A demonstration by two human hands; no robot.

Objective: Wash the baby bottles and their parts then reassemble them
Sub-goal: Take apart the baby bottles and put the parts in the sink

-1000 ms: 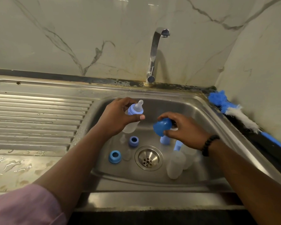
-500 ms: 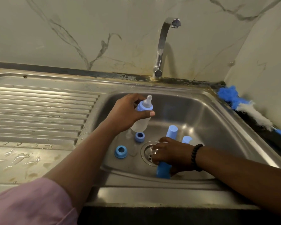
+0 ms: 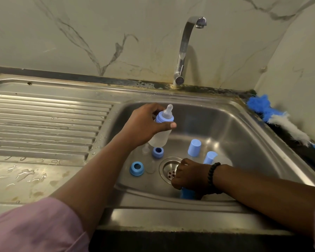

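Note:
My left hand point(image 3: 144, 125) grips a clear baby bottle point(image 3: 161, 137) with a blue collar and a nipple, held upright above the sink basin point(image 3: 231, 131). My right hand point(image 3: 189, 176) is low at the basin's front wall, its fingers wrapped round a blue cap point(image 3: 187, 194) standing on the basin floor. Two blue collar rings point(image 3: 136, 168) point(image 3: 157, 152) lie left of the drain point(image 3: 170, 170), with clear nipples beside them. Two more blue caps point(image 3: 194, 147) point(image 3: 209, 157) stand right of the drain. A clear bottle behind my right wrist is mostly hidden.
The tap point(image 3: 185, 50) rises at the back, with no water running. A ribbed draining board point(image 3: 44, 124) with water drops lies to the left. A blue and white bottle brush point(image 3: 280, 122) rests on the right ledge by the wall.
My right hand went down from mid-air with the blue cap to the basin's front floor. My left hand kept the bottle raised, nearly still.

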